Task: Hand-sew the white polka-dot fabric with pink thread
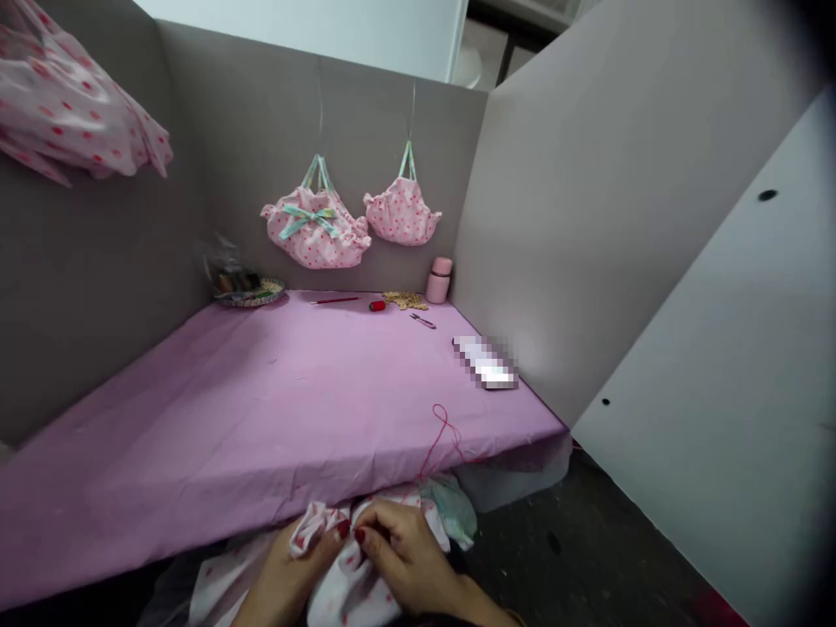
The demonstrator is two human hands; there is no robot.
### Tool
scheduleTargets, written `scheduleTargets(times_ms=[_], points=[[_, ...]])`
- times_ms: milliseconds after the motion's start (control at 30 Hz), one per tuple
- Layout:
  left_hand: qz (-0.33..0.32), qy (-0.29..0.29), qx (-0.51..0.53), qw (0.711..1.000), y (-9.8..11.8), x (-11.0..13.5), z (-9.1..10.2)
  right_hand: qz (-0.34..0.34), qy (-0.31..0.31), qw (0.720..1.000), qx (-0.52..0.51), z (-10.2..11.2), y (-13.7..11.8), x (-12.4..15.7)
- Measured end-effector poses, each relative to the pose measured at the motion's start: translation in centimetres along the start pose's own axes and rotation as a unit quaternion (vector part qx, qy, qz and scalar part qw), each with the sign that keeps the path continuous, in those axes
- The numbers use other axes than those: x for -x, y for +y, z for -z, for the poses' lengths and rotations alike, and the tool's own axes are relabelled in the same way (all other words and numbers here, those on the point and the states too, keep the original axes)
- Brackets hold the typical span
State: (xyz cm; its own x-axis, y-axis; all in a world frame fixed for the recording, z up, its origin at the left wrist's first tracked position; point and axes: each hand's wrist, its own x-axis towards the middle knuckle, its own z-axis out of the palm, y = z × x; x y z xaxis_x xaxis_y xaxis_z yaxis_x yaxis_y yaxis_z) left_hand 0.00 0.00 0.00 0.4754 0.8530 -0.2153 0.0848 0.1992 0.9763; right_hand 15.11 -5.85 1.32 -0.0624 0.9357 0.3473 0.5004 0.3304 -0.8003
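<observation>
Fabric (353, 596), one bunched dotted piece at six o'clock, sits gripped by the left hand (293, 557) and pinched by the right hand (414, 549), with one red thread (447, 423) between five and six, one phone (484, 361) at four, and three hanging dotted pieces (320, 251), two toward ten, one at twelve.

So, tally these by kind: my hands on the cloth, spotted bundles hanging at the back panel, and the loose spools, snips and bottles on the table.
Hands on the spotted cloth: 2 (left hand, right hand)
Hanging spotted bundles: 2 (bowed one, bowless one)
Loose red spool: 1
Snips: 1
Pink bottle: 1
Total: 7
</observation>
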Motion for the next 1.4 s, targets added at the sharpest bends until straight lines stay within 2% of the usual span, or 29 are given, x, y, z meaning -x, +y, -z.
scheduleTargets(times_ms=[233,367,567,967,1300,1400], points=[[-0.001,-0.003,-0.048,0.999,0.0,0.0,0.4,-0.009,0.009,1.000,0.005,-0.2,-0.2,-0.1],[-0.007,-0.005,-0.067,0.998,-0.3,-0.2,0.5,-0.027,-0.026,0.999,0.006,0.7,-0.4,-0.3],[0.004,-0.015,-0.060,0.998,-0.1,-0.1,0.3,-0.035,0.019,0.999,0.023,2.5,-0.9,-0.4],[0.001,0.007,-0.060,0.998,0.6,0.2,0.1,0.005,-0.035,0.999,0.016,1.0,0.0,-0.1],[-0.016,-0.018,-0.068,0.997,0.4,0.2,-0.1,0.062,-0.015,0.997,0.042,0.8,0.1,-0.2],[-0.029,-0.011,-0.068,0.997,0.2,0.1,0.0,0.057,-0.008,0.997,0.042,0.6,-0.1,-0.3]])
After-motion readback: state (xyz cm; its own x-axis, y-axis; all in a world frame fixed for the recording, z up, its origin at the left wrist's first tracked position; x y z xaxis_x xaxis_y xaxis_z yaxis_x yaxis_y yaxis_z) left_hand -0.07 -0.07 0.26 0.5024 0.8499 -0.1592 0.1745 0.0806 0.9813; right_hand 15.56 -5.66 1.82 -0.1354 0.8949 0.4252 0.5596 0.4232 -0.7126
